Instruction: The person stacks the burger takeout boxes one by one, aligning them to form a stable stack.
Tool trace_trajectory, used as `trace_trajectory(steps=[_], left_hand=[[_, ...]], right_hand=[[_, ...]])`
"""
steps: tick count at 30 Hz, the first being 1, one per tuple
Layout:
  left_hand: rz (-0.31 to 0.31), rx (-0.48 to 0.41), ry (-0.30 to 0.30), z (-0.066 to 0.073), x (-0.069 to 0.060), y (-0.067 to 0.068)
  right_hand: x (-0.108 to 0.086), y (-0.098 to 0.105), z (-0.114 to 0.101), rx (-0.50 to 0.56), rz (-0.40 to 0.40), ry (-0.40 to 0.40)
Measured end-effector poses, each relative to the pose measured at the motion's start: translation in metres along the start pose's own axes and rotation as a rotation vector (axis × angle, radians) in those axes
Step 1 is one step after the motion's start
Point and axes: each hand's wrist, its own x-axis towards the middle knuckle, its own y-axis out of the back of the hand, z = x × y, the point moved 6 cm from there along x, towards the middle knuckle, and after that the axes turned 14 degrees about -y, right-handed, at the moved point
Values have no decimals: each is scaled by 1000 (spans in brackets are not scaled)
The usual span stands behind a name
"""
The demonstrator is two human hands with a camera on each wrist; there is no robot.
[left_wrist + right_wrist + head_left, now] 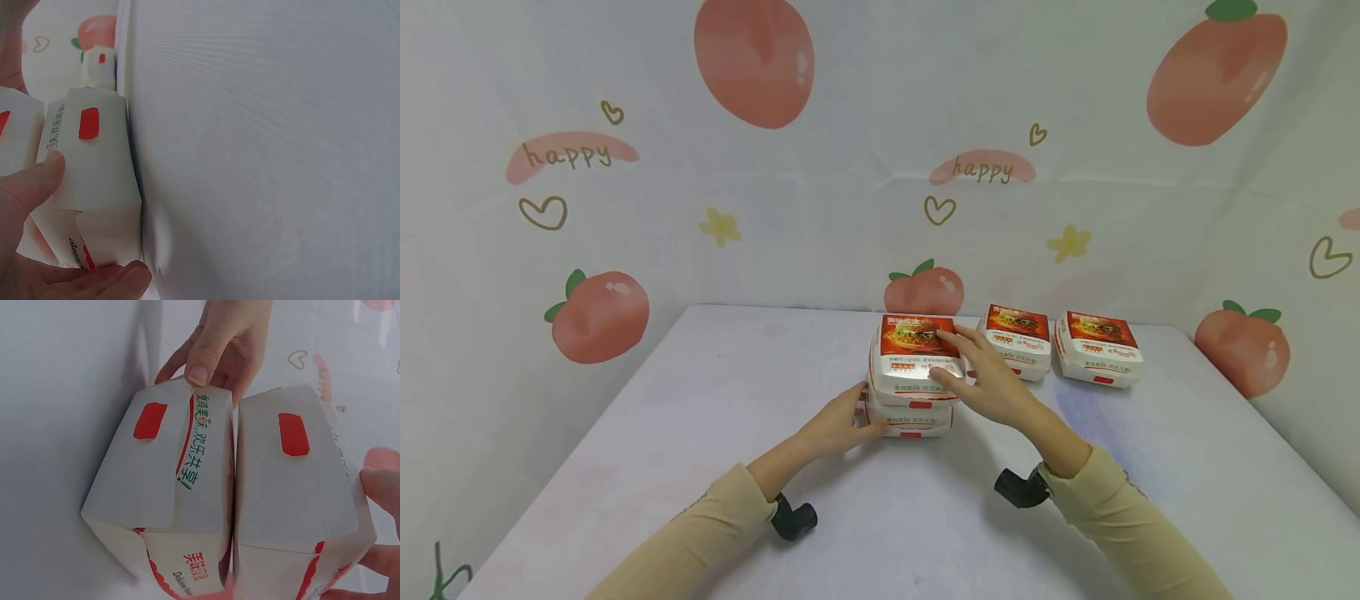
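Note:
Two white burger boxes are stacked at mid-table. The upper box (917, 367) has a burger picture on its lid; below it is the lower box (917, 423). My left hand (838, 423) holds the lower box's left end, thumb (47, 172) on the front and fingers (119, 281) round the side. Over the right part of the upper box lies my right hand (992, 379), its fingers loosely spread on the lid and its thumb near the front edge. In the right wrist view a narrow seam runs between the lower box (169, 462) and the upper box (287, 487).
Two similar boxes stand behind to the right, a nearer-stack box (1018, 342) and a far-right box (1097, 350). A patterned cloth backdrop (820, 217) rises behind the white table (715, 375). Dark wrist cameras (1022, 489) hang below the forearms.

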Motion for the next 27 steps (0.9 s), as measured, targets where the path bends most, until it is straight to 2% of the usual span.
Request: trace_trajectory(steps=[7, 17, 27], left_hand=[[-1, -12, -6, 0, 0, 0], [2, -12, 29, -2, 0, 0], [4, -17, 24, -2, 1, 0]], right_hand=[[1, -1, -1, -13, -6, -3], [-1, 0, -4, -32, -10, -13], [-1, -1, -3, -32, -9, -20]])
